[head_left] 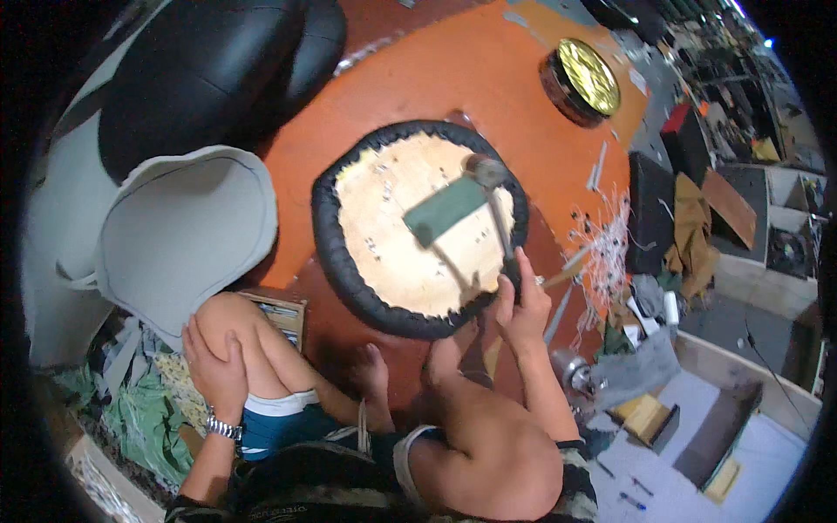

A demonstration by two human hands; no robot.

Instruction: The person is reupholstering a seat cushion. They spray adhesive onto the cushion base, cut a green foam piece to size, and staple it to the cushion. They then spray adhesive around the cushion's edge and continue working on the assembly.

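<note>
My right hand [527, 307] is closed round the dark handle of a hammer [500, 209]. The hammer's metal head is over the far right part of a round seat pad, slightly blurred; I cannot tell whether it touches anything. The seat pad [410, 253] lies underside up, with a pale board ringed by gathered black cover material [330, 235]. On the board, beside the hammer head, is a dark green rectangular piece [445, 209] of a material I cannot make out. My left hand [214, 366] rests on my left knee with its fingers stretched out, holding nothing.
A grey curved shell [187, 231] stands at the left, with large black rounded pads [209, 78] behind it. A round tin [586, 80] with a shiny gold inside sits far right. White strings [606, 261], scraps and wooden drawers [741, 375] are at the right.
</note>
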